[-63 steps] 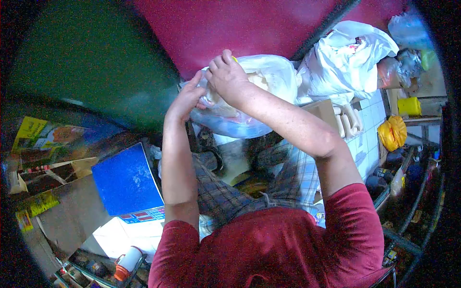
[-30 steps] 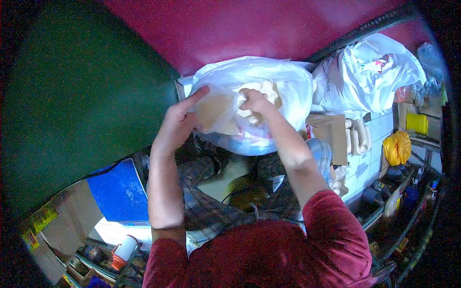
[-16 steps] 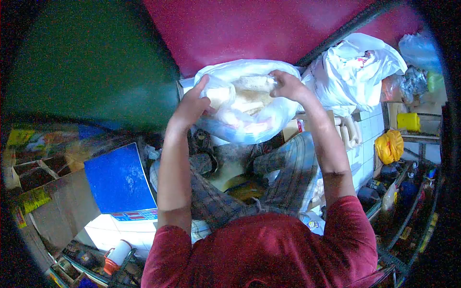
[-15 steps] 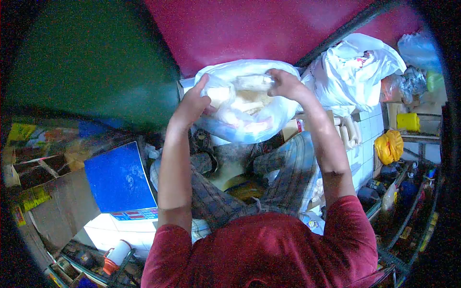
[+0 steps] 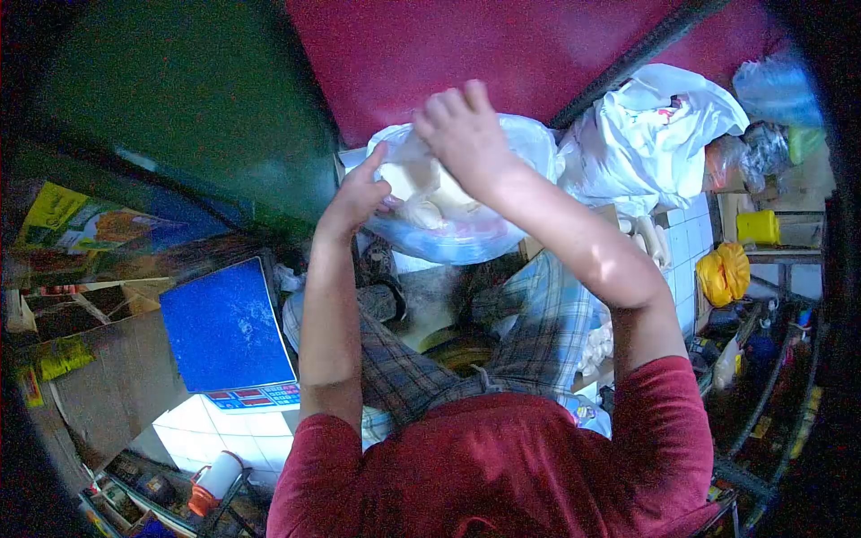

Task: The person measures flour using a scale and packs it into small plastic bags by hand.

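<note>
Thin glossy translucent plastic bag [image 5: 466, 229]; woven checked cloth trousers [image 5: 538, 314]; glossy tiles [image 5: 242, 430].

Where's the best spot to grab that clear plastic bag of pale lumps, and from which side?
Probably the loose rim at the open top, from above on the right. The bag sags round and full of pale lumps, so its belly offers little to pinch. The left hand grips the left rim; the right hand hovers over the mouth.
</note>
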Motion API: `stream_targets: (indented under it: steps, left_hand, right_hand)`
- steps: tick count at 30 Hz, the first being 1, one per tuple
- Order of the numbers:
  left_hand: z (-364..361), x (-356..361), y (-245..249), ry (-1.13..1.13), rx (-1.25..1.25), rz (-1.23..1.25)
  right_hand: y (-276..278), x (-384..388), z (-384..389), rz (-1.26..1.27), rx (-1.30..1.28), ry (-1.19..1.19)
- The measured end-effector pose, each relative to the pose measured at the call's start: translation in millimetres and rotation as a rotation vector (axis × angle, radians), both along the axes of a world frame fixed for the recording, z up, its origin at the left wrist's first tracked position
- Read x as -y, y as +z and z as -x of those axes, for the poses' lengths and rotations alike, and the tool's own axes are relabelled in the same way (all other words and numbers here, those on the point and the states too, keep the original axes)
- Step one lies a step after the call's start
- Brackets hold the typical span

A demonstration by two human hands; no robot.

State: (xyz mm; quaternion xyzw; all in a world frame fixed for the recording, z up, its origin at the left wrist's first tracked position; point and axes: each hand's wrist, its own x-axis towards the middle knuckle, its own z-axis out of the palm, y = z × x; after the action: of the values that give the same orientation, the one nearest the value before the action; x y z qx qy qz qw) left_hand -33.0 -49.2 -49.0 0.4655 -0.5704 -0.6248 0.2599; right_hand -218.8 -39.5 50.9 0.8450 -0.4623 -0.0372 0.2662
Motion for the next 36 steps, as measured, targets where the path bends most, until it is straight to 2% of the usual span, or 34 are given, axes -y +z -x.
stream_targets:
  steps: [2, 3, 4, 6, 8, 9, 12, 14, 16, 18, 21, 23, 26, 28, 30, 31, 32, 36]
  left_hand:
    - [1, 1, 4, 0.0, 0.076, 0.006]
    - [2, 1, 5, -0.002, 0.113, 0.011]
    - [1, 4, -6, 0.006, 0.104, 0.121]
    - [-4, 9, -36, 0.019, 0.091, 0.342]
    - [3, 1, 2, -0.006, 0.133, 0.119]
    - [6, -2, 15, -0.017, 0.152, 0.009]
    - [7, -2, 4, -0.005, 0.057, 0.001]
    - [11, -4, 9, -0.025, 0.07, 0.018]
    - [15, -3, 11, -0.025, 0.048, 0.043]
    - [15, -3, 3, 0.0, -0.006, 0.067]
    - [4, 6, -26, -0.04, 0.13, 0.354]
    - [0, 7, -27, 0.043, 0.101, 0.215]
    - [-6, 1, 3, 0.137, 0.144, 0.151]
    - [-12, -9, 35, 0.216, 0.057, 0.09]
    - [-20, -10, 32, 0.237, 0.003, 0.095]
    - [-23, -10, 29, 0.248, -0.025, 0.098]
    - [-23, -8, 20, 0.252, -0.153, 0.075]
    - [-10, -9, 14, 0.258, -0.238, 0.098]
  right_hand:
    - [-2, -2, 34, -0.075, 0.167, -0.203]
    - [-10, -2, 47, -0.108, 0.161, -0.301]
    - [-29, 0, 62, -0.107, 0.15, -0.389]
    - [-68, 2, 83, -0.328, 0.035, -0.602]
    - [-125, -5, 97, -0.349, 0.016, -0.636]
    - [-129, -7, 94, -0.358, 0.006, -0.654]
    - [-136, -15, 76, -0.48, 0.472, -0.617]
    - [-157, -10, 59, -0.707, 0.989, -0.669]
    - [-193, -9, 36, -0.82, 1.553, -0.724]
    - [-203, -9, 23, -0.874, 1.848, -0.715]
    - [-189, -8, 16, -0.952, 2.266, -0.712]
    - [-178, -6, 17, -0.941, 2.438, -0.702]
    - [-149, -5, 11, -0.961, 2.463, -0.642]
    - [-120, -10, 2, -1.033, 2.44, -0.451]
    - [-93, -17, -4, -1.01, 2.443, -0.29]
    - [-94, -14, 0, -0.991, 2.432, -0.299]
    - [-97, -6, 7, -0.972, 2.419, -0.306]
    - [-81, -10, 4, -0.966, 2.267, -0.309]
